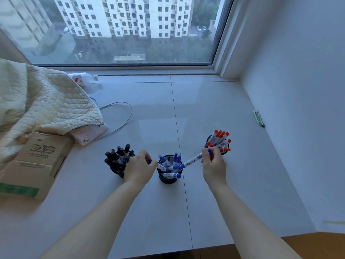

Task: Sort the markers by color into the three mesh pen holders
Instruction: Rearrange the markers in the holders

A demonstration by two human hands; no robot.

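While lowering blue into the middle holder [169, 179]: right hand [213, 166] pinching a blue marker [192, 160], tip angled down toward the rim; left hand [140, 168] curled round another blue marker [161, 166], likewise headed there. Black holder [118, 168] left, red holder [218, 144] right, apparently sorted already.

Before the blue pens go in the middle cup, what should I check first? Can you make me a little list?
1. Right hand grips a blue marker: ok.
2. That marker's cap end points into the middle holder, which has only blue markers showing: ok.
3. Left hand holds another blue marker beside that holder: ok, though most of it is hidden.
4. Room left in the middle holder: cannot tell, the markers inside cross each other.
5. Black markers and red markers each in their own holder: ok.
6. No markers lying loose near the holders: ok.
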